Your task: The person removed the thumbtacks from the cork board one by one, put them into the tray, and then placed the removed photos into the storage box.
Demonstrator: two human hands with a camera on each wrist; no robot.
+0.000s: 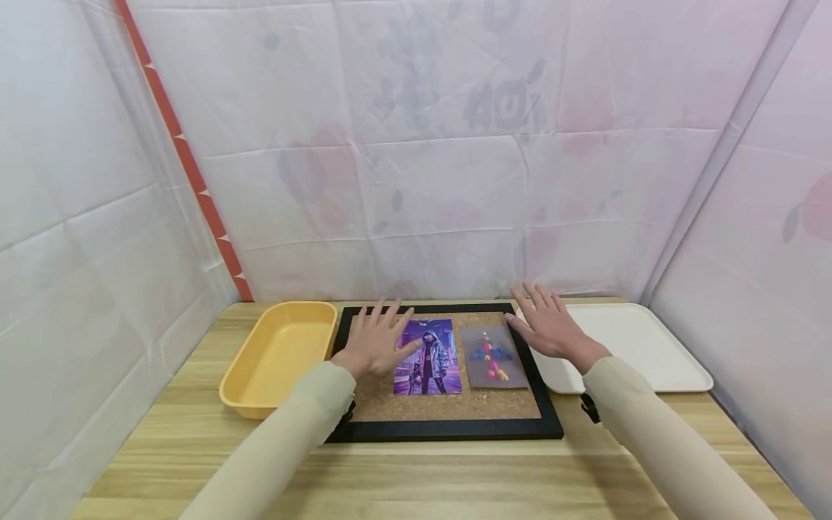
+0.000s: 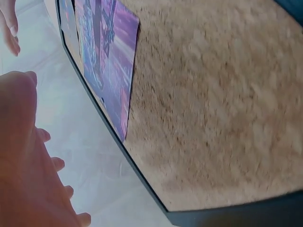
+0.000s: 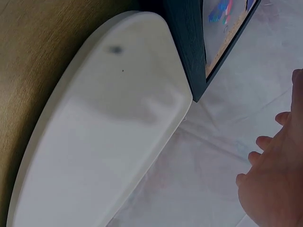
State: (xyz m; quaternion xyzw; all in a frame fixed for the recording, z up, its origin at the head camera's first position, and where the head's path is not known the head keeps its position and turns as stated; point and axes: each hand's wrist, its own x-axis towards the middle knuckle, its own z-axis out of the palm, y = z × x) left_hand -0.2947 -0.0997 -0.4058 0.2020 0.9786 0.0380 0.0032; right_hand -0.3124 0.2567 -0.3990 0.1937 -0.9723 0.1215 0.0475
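Note:
A black-framed cork board (image 1: pixel 370 404) lies flat on the wooden table. On its cork sits a purple picture card (image 1: pixel 416 368) of a hooded figure. To the right of that card is a greyish card (image 1: pixel 481 372) with a colourful pattern, slightly tilted. My left hand (image 1: pixel 377 339) hovers over the board's left side, fingers spread, holding nothing. Fingers also spread and with nothing in the palm, my right hand (image 1: pixel 549 325) hangs above the board's right edge and the tray's near-left part. In the left wrist view the cork (image 2: pixel 213 104) fills most of the frame.
A yellow tray (image 1: pixel 227 393) stands left of the board. On the right, a white tray (image 1: pixel 637 347) sits close against the frame, its pale inside showing a small dark spot in the right wrist view. White printed sheets (image 1: pixel 442 188) enclose the table's back and sides.

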